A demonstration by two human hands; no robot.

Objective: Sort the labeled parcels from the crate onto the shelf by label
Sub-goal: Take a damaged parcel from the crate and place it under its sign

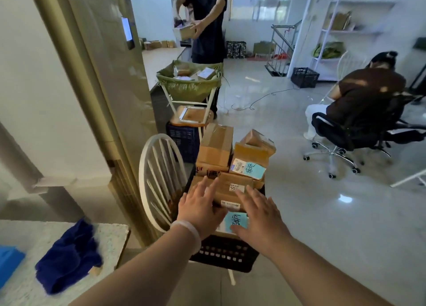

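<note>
Reaching over a black plastic lattice crate, the left hand and right hand each show a released grip, fingers straight and spread, holding nothing. The left fingertips hover over or touch a flat, taped brown cardboard parcel; which cannot be told. The right thumb lies at the edge of a pale blue handwritten paper label on the nearest parcel. More square-edged cardboard boxes are heaped above the crate's rim, one bearing a second blue label.

A white spindle-backed chair crowds the crate's left side. To the right lies glossy pale tiled floor. The white metal shelf stands well apart, by the far wall. At lower left a crumpled dark blue cloth lies on a speckled white bench.
</note>
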